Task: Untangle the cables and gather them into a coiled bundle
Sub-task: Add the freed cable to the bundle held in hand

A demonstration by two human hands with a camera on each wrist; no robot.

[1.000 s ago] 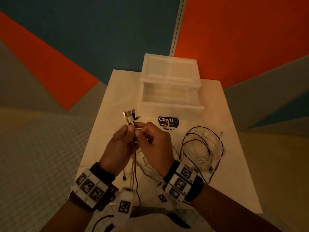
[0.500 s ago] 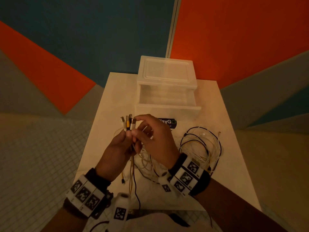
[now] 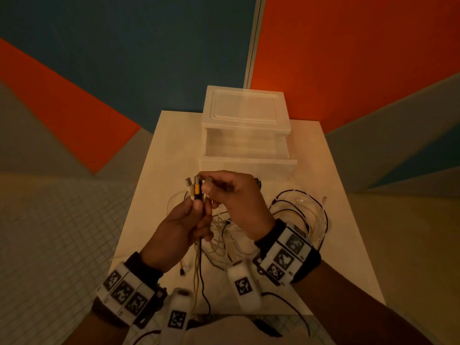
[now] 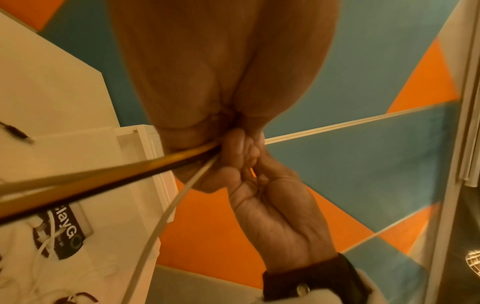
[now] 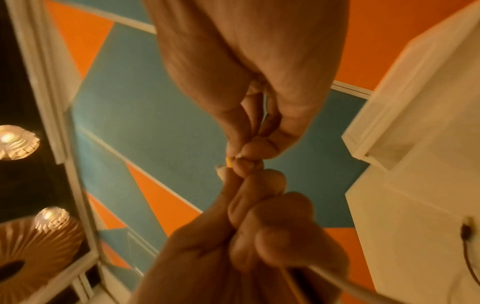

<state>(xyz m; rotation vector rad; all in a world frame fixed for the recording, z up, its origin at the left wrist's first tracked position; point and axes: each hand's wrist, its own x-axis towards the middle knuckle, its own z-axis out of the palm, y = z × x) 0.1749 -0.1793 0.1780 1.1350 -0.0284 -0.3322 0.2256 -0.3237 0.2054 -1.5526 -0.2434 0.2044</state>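
My left hand (image 3: 185, 221) grips several cable ends upright, their plugs (image 3: 195, 185) sticking out above the fist: white, yellow and black ones. My right hand (image 3: 231, 195) pinches one plug (image 3: 208, 181) at the right of that bunch. The held cables (image 3: 198, 270) hang down from the left fist toward the table's front edge. A loose tangle of white and black cables (image 3: 302, 215) lies on the table to the right, partly hidden by my right wrist. In the left wrist view yellow and white cables (image 4: 109, 174) run into the fist. The right wrist view shows a yellow plug (image 5: 230, 161) between fingertips.
A translucent plastic drawer box (image 3: 246, 130) stands at the back of the small white table (image 3: 154, 185), its drawer pulled out toward me. A dark label (image 4: 66, 232) lies on the table near it. Tiled floor lies left of the table; painted walls stand behind.
Both hands have risen slightly with the plug ends. The right hand's fingers have shifted along the plugs and now pinch the rightmost one.
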